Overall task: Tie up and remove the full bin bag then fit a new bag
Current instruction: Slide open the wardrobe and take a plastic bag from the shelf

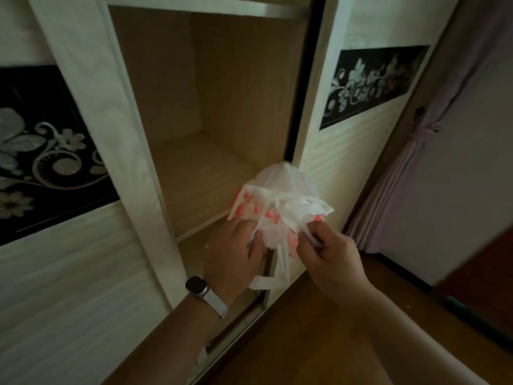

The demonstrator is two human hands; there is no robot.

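A crumpled bundle of thin white plastic bags with red print (pixel 280 207) hangs in the air in front of an open wardrobe compartment. My left hand (pixel 236 251), with a watch on its wrist, grips the bundle's lower left side. My right hand (pixel 330 259) pinches a strip of the plastic at the lower right. One white handle loop (pixel 266 282) dangles below between my hands. No bin is in view.
The wardrobe's wooden compartment (pixel 200 173) stands open between a left sliding door (pixel 69 190) and a right sliding door (pixel 355 134), both with black floral panels. A sliding track (pixel 236 332) runs along the wooden floor (pixel 313 343). A tied pink curtain (pixel 416 162) hangs at right.
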